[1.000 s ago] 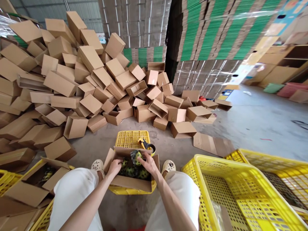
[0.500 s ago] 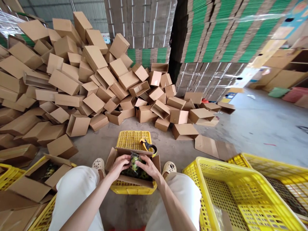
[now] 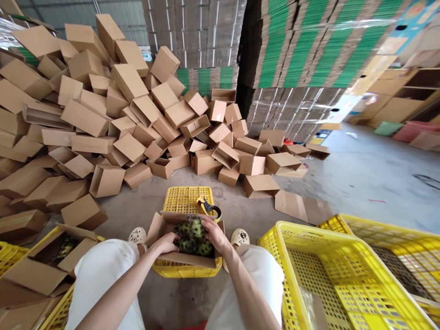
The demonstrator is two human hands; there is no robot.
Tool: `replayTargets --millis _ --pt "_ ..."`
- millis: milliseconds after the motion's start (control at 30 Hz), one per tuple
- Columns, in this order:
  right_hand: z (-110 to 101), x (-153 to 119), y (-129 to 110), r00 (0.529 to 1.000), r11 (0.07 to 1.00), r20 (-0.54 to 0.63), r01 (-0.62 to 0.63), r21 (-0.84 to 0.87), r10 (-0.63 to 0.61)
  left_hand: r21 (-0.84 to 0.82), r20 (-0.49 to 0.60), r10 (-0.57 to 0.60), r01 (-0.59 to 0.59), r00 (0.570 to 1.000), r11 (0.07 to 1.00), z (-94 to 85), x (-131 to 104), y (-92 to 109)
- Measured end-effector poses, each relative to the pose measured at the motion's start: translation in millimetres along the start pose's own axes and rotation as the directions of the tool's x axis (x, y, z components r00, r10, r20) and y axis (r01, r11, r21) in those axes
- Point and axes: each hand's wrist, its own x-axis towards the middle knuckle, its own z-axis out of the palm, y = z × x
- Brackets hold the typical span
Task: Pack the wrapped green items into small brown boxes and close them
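Note:
An open cardboard box (image 3: 159, 228) rests on an upturned yellow crate (image 3: 187, 271) between my knees. Inside it lie several green, dark-spotted items in clear wrap (image 3: 194, 238). My left hand (image 3: 167, 243) reaches over the box's left side, its fingertips against the wrapped items; whether it grips one is hidden. At the right side of the box, my right hand (image 3: 215, 233) has its fingers on the upper wrapped item, curled over its edge. A yellow and black tape dispenser (image 3: 208, 208) stands on the crate just behind the box.
Empty cardboard boxes (image 3: 137, 137) form a big heap ahead. Large yellow crates (image 3: 287, 261) stand at my right. An open box holding dark wrapped items (image 3: 67, 247) sits at my left. Flattened cardboard (image 3: 302, 207) lies on the floor.
The wrapped item held between both hands has gone down into the box. My left hand has moved lower and left, and my hands are farther apart. The view has shifted slightly.

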Motion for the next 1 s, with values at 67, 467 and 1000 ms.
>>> replayTargets --millis 67,467,1000 --pt "0.3 -0.2 -4.2 0.998 0.999 0.036 0.042 0.003 -0.042 0.026 -0.011 -0.009 0.009 1.0 1.0 -3.4 -4.1 1.2" --pt "5.7 -4.2 -4.6 0.953 0.906 0.264 0.238 -0.349 -0.149 -0.537 0.001 -0.131 0.111 0.991 0.836 -37.0 -37.5 29.4" --pt "-22.4 11.1 12.1 0.957 0.852 -0.157 0.132 -0.507 -0.242 0.182 -0.101 -0.031 0.049 0.994 0.982 -8.6 2.7 2.3"
